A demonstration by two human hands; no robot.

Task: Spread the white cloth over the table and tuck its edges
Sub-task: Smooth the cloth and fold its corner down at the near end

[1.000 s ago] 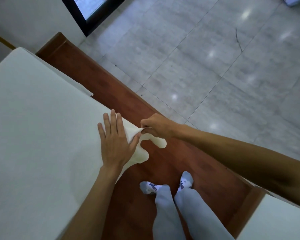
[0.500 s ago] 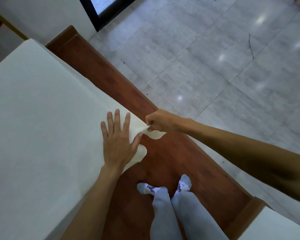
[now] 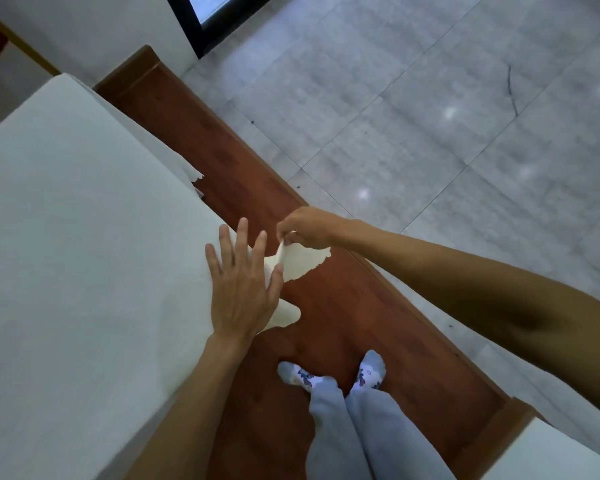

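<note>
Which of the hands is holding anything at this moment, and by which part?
The right hand pinches the white cloth at its loose overhanging edge. The left hand holds nothing; it lies flat on the cloth.

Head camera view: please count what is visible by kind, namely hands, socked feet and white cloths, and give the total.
Hands: 2, left hand flat on the white cloth, right hand pinching its corner.
Socked feet: 2, left, right.
White cloths: 1.
Total: 5.

A reddish wooden platform meets grey marble floor tiles.
</note>
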